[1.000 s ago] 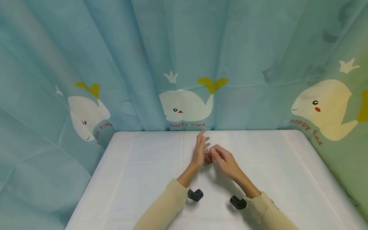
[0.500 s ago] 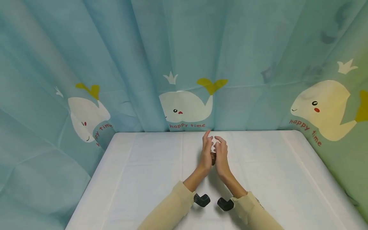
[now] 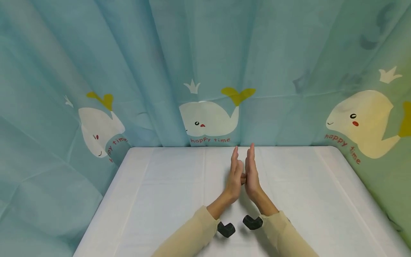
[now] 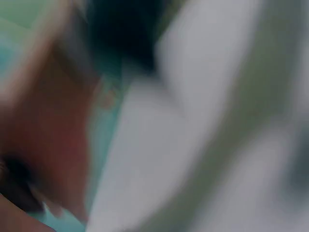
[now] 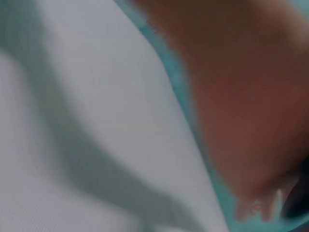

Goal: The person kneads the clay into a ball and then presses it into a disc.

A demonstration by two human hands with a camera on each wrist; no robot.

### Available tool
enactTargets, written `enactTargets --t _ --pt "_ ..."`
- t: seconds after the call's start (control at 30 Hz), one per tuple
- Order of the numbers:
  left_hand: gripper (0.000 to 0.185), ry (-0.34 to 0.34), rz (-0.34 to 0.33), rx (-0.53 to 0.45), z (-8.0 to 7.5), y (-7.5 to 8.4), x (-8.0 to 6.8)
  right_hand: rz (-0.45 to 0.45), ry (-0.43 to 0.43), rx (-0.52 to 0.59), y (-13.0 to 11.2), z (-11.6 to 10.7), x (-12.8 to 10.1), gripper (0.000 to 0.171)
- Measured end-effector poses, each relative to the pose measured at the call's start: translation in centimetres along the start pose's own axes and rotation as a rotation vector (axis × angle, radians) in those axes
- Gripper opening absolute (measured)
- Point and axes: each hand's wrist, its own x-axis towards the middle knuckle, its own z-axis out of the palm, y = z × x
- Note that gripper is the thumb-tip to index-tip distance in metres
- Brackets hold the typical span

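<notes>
The left hand point(image 3: 235, 175) and right hand point(image 3: 251, 173) are standing upright over the tabletop point(image 3: 160, 192), palms facing, fingers straight, pressing a small brown thing point(image 3: 243, 175) between them.

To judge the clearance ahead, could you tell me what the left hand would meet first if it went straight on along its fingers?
Probably the whale-print curtain behind the white table; nothing shows between it and the left hand, though depth is unclear.

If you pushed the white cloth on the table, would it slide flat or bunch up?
The white tablecloth would probably bunch up: it shows fold creases and drapes over the table edge, so it looks thin and floppy. It likely weighs little. The left hand and right hand, palms together with fingers straight, are not pinning it down.
</notes>
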Motion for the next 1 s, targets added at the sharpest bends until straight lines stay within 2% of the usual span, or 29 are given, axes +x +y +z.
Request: enactTargets --t 0.1,0.17,0.27,0.37,0.47,0.57,0.8,0.9,1.0 --pt "0.061 0.014 -0.075 -0.189 0.1 0.9 0.0 0.032 -0.001 -0.002 0.6 -0.1 -0.1 0.056" --pt "0.062 0.034 -0.096 -0.257 -0.1 1.2 0.3 0.004 -0.02 -0.028 1.0 0.1 -0.3 0.056" --pt "0.061 0.081 -0.08 -0.282 -0.9 1.2 1.0 -0.035 -0.068 -0.075 1.2 0.9 -0.8 0.056" --pt "0.059 0.112 -0.046 -0.203 -1.5 0.7 1.2 -0.052 -0.12 -0.038 0.7 1.6 -1.3 0.056" --pt "0.058 0.072 -0.025 -0.131 -1.4 0.2 0.7 -0.076 -0.118 0.057 -0.1 1.9 -1.3 0.057" --pt "0.059 0.013 -0.027 -0.137 -0.9 0.3 -0.1 -0.103 -0.102 0.089 -1.0 1.7 -0.9 0.058" --pt "0.059 -0.096 -0.032 -0.262 -0.8 2.3 -0.9 -0.102 -0.032 0.0 -1.6 1.1 -0.6 0.059" --pt "0.062 -0.109 -0.052 -0.347 -1.1 3.4 -1.0 -0.122 -0.02 -0.043 -1.6 0.9 -0.6 0.057" --pt "0.063 -0.108 -0.101 -0.421 -1.3 4.0 -1.1 -0.157 -0.006 -0.064 -1.2 0.9 -0.5 0.057"
